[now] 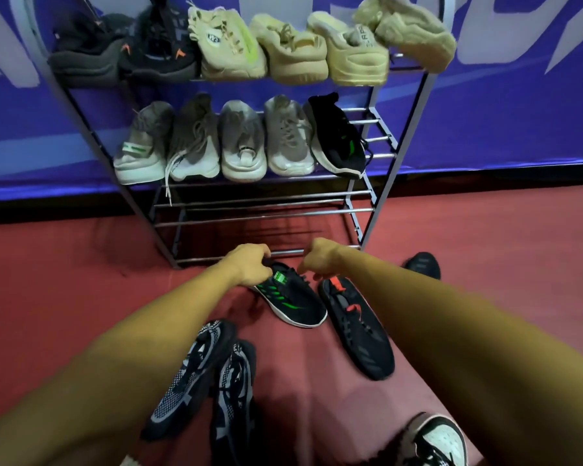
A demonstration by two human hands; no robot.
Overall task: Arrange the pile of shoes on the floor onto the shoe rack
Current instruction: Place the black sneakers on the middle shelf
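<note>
We see both hands closed on the black shoe with green stripes (292, 297): left hand (249, 269) at its heel, right hand (320, 258) at the laces. It lies on the red floor (485, 247) before the shoe rack (263, 210).

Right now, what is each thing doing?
Left hand: gripping the green-striped shoe's heel.
Right hand: pinching its laces.
Green-striped shoe: on the floor.
Orange-laced shoe: lying on the floor.
Shoe rack: two shelves filled, lower bars bare.
</note>
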